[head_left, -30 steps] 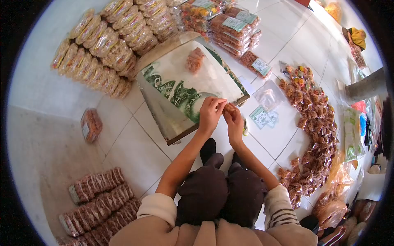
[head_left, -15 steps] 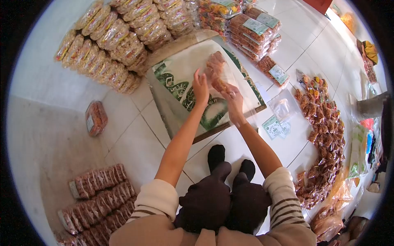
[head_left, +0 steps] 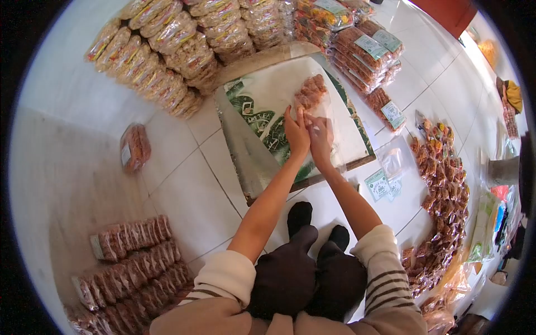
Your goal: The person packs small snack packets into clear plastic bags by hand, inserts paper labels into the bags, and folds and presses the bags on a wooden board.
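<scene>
A clear plastic bag of brown snack pieces [head_left: 311,92] lies on the white and green printed board [head_left: 279,78]. Both hands meet at the near end of that bag. My left hand [head_left: 297,132] has its fingers extended and touching the bag beside the snacks. My right hand [head_left: 320,138] is closed round the near part of the bag, its fingertips partly hidden by plastic. Right of the board, green and white labels [head_left: 377,185] lie on the tiles near a stack of clear plastic bags [head_left: 394,161].
Bagged pale snacks [head_left: 184,58] are piled behind the board. Labelled brown packs [head_left: 365,53] are stacked at the back right. Many small brown packets [head_left: 445,195] form a long heap on the right. Rows of packs [head_left: 134,237] lie at the lower left, a single pack [head_left: 135,148] above them.
Both hands have moved forward over the board from its near edge. They have come together at the snack bag, which was blurred in motion half a second ago. The view has shifted.
</scene>
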